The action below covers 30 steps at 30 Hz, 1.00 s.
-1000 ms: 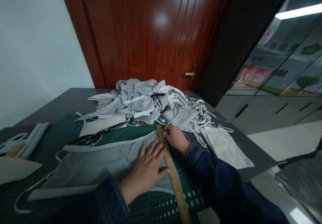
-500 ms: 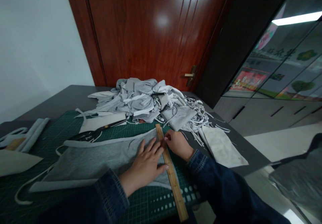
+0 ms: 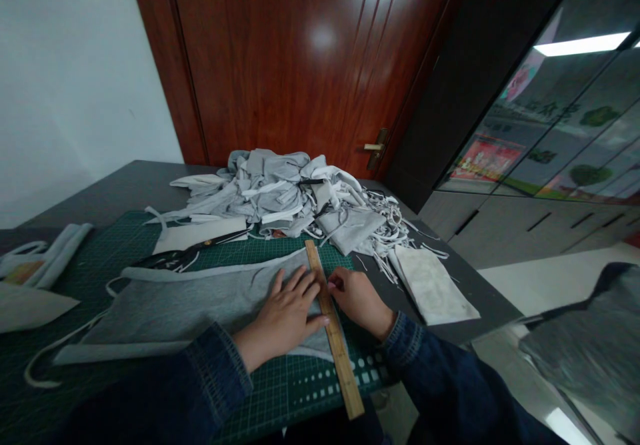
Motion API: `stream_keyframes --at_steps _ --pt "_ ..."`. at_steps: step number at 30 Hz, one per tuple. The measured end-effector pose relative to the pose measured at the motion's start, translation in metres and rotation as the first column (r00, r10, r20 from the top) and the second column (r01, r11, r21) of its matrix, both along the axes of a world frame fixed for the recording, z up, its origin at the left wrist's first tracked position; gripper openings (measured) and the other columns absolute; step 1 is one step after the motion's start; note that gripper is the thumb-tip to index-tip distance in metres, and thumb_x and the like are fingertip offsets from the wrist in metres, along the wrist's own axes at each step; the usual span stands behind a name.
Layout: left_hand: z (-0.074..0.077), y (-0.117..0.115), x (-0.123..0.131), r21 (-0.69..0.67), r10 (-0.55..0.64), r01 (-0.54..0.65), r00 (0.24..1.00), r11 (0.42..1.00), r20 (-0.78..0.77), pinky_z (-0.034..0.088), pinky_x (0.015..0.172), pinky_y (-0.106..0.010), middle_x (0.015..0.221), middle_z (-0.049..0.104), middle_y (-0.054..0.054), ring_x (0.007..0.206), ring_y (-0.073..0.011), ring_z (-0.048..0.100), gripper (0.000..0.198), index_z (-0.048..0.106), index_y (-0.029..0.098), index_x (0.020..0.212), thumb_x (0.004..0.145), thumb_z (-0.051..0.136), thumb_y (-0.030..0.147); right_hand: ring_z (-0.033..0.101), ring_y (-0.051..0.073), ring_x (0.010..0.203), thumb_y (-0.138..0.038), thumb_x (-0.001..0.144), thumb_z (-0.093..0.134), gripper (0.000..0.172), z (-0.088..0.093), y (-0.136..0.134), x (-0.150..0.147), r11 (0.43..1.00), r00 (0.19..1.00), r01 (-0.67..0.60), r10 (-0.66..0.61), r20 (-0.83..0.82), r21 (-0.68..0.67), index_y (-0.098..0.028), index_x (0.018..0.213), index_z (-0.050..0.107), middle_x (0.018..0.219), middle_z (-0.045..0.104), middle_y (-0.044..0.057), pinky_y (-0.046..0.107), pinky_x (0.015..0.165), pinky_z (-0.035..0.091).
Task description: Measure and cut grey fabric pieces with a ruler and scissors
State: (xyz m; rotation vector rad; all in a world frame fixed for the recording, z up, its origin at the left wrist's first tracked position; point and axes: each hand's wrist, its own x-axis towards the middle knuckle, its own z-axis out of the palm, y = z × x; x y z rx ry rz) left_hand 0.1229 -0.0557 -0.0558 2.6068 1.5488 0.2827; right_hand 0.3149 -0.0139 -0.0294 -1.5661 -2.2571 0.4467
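Nothing is legible: the wooden ruler (image 3: 336,345) bears markings too small to read, and dark character-like marks (image 3: 547,108) on the glossy cabinet (image 3: 555,145) far to its right are blurred.

two hands (image 3: 286,313), one ruler (image 3: 336,338), one mat (image 3: 275,391), one pair of scissors (image 3: 193,251)

A plain white wall (image 3: 65,78) stands on the left. At the far side is a glossy reddish-brown wooden door (image 3: 280,65) with a metal lever handle (image 3: 375,147), its surface catching glare. On the right, a tall dark panel (image 3: 445,85) adjoins glossy picture-bearing panels (image 3: 555,121), crossed by a bright white light strip (image 3: 583,45), above grey drawer fronts (image 3: 505,221) and pale floor (image 3: 540,270). A dark grey tabletop (image 3: 155,181) reaches towards the door.
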Motion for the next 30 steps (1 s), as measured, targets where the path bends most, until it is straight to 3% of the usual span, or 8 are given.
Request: stream_keyframes --at_steps 12,24,30 --pt "0.002 0.0 -0.001 -0.002 0.001 -0.001 1.0 1.0 -0.009 0.013 0.131 -0.066 0.168 0.044 -0.011 0.162 -0.0327 0.026 0.072 0.049 0.017 0.158 0.103 0.054 0.063 0.072 0.02 0.085 -0.013 0.098 0.063 0.012 -0.006 0.015 -0.011 0.996 0.997 0.069 -0.067 -0.048 0.048 -0.017 0.098 0.074 0.093 0.08 0.008 0.026 0.074 0.045" --pt "0.016 -0.004 0.004 -0.051 0.02 -0.022 0.999 0.998 -0.044 0.015 0.131 -0.066 0.171 0.039 -0.011 0.162 -0.0338 0.024 0.068 0.049 0.017 0.157 0.099 0.068 0.046 0.071 0.018 0.078 -0.01 0.095 0.064 0.012 -0.002 -0.027 0.007 0.999 0.998 0.024 -0.027 -0.064 -0.045 -0.017 0.093 0.073 0.088 0.079 0.005 0.025 0.068 0.044" --pt "0.005 -0.001 0.002 0.016 0.01 -0.01 1.0 1.0 -0.001 0.016 0.129 -0.066 0.17 0.042 -0.007 0.16 -0.034 0.028 0.061 0.049 0.023 0.156 0.1 0.063 0.045 0.073 0.019 0.084 -0.009 0.095 0.063 0.012 0.0 -0.038 0.014 0.997 0.997 0.002 -0.008 -0.078 -0.08 -0.016 0.095 0.073 0.092 0.079 0.007 0.025 0.073 0.046"
